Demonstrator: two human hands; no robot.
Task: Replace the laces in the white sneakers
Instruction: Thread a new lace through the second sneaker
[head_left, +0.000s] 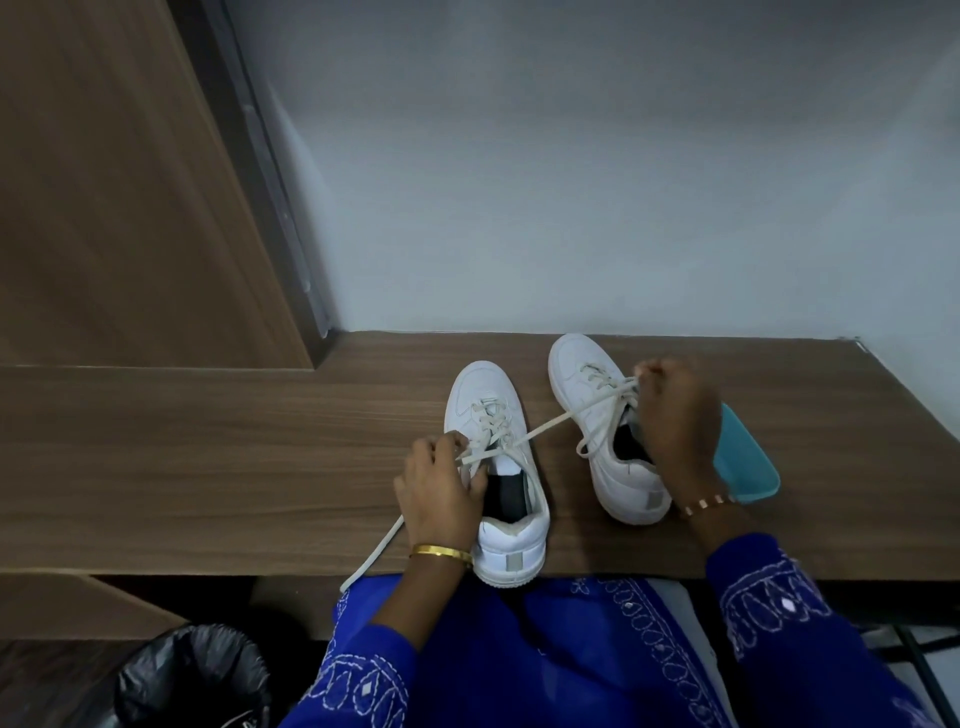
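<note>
I see two white low-top sneakers standing toe-away on the brown wood-grain desk (208, 457), side by side and a little apart. The left white sneaker (501, 478) sits with its heel at the desk's near edge; the right white sneaker (605, 431) sits farther back, angled slightly.

My left hand (441, 488) is closed, pinching a cream flat lace (545, 427) beside the left sneaker's tongue. That lace runs taut across to the right sneaker's eyelets. My right hand (675, 415) is closed in a fist over the right sneaker's upper eyelets, gripping the lace strands there.

Another cream lace end (374, 553) trails under my left wrist and hangs off the desk's near edge.

A teal plastic tray (748, 462) lies just behind my right wrist, partly hidden. A black-lined waste bin (192, 675) stands below the desk on the left.
</note>
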